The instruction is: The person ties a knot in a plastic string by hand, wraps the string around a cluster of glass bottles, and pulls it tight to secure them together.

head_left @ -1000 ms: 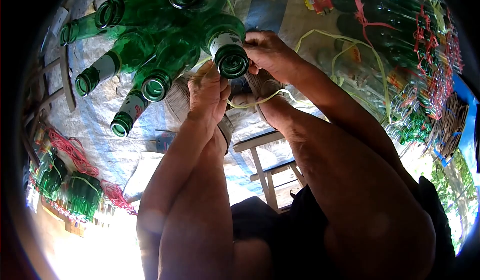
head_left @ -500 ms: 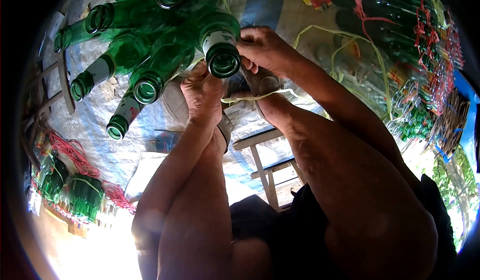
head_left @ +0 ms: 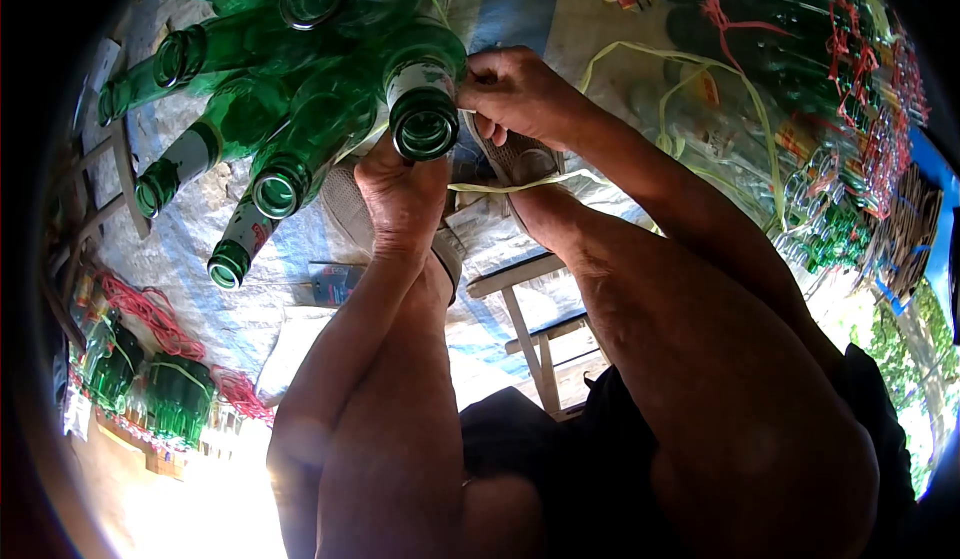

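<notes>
A cluster of green glass bottles [head_left: 330,109] lies at the upper left, necks pointing toward me. A pale yellow plastic twine [head_left: 500,187] passes by the bottles and comes out beside my left hand [head_left: 402,194]. That hand is closed under the nearest bottle neck [head_left: 424,124], its fingertips partly hidden by the glass, and the twine appears to be in its grip. Against the right side of the same bottle, my right hand [head_left: 522,97] has its fingers curled in a pinch. What it pinches is too small to make out.
My shoes [head_left: 350,204] rest on a blue-and-white sheet [head_left: 290,229]. Bundled bottles tied with red twine [head_left: 850,79] lie at the right. More green bottles [head_left: 178,394] and red twine [head_left: 150,314] are at the lower left. A wooden stool [head_left: 515,274] stands between my legs.
The bottle cluster has shifted slightly left, and the nearest neck has tilted up a little. Both hands have moved slightly left and up with it, still closed.
</notes>
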Demonstrator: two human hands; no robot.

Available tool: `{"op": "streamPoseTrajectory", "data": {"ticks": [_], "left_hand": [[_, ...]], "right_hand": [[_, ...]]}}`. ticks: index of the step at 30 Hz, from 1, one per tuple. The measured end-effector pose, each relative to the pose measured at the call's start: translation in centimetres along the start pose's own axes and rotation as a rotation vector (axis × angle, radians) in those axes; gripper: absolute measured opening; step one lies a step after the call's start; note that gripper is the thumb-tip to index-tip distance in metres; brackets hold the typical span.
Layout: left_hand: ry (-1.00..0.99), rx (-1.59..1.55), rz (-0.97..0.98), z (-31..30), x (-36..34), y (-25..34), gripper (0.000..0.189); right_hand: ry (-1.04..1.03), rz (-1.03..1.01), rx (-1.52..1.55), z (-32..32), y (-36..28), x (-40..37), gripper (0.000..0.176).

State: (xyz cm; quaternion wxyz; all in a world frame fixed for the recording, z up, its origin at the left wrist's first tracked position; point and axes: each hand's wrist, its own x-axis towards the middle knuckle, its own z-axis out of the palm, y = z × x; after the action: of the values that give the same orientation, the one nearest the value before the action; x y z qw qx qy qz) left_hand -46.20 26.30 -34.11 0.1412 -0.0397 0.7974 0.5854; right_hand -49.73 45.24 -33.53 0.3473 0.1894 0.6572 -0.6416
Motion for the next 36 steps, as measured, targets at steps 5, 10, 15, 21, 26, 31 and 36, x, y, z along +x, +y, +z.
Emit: {"op": "streamPoseTrajectory", "data": {"ticks": [5, 10, 15, 21, 26, 31, 36], "left_hand": [[-0.03, 0.067, 0.064, 0.3, 0.4, -1.3, 0.014], [-0.086, -0.007, 0.059, 0.4, 1.2, -2.0, 0.014], [-0.103, -0.233, -0.16, 0.3, 0.9, -2.2, 0.016], [-0.048, -0.353, -0.276, 0.8, 0.8, -1.9, 0.018], [-0.007, -0.417, -0.328, 1.3, 1.3, -0.8, 0.02], [0.01, -0.468, -0.485, 1.4, 1.4, 0.1, 0.019], [0.015, -0.55, -0.492, 1.7, 1.5, 1.5, 0.016]], "right_hand": [[-0.001, 0.011, -0.022, -0.2, -0.2, -0.1, 0.019], [-0.001, -0.009, 0.003, -0.3, 0.4, 0.0, 0.017], [-0.013, -0.015, -0.02, -0.5, 0.5, 0.1, 0.019], [-0.018, -0.022, -0.024, -0.4, 0.8, 0.1, 0.02], [-0.013, -0.023, -0.008, -0.4, 0.9, 0.0, 0.021], [-0.016, -0.021, 0.008, -0.5, 1.2, 0.1, 0.021], [-0.008, -0.05, 0.01, -0.5, 1.5, 0.2, 0.022]]}}
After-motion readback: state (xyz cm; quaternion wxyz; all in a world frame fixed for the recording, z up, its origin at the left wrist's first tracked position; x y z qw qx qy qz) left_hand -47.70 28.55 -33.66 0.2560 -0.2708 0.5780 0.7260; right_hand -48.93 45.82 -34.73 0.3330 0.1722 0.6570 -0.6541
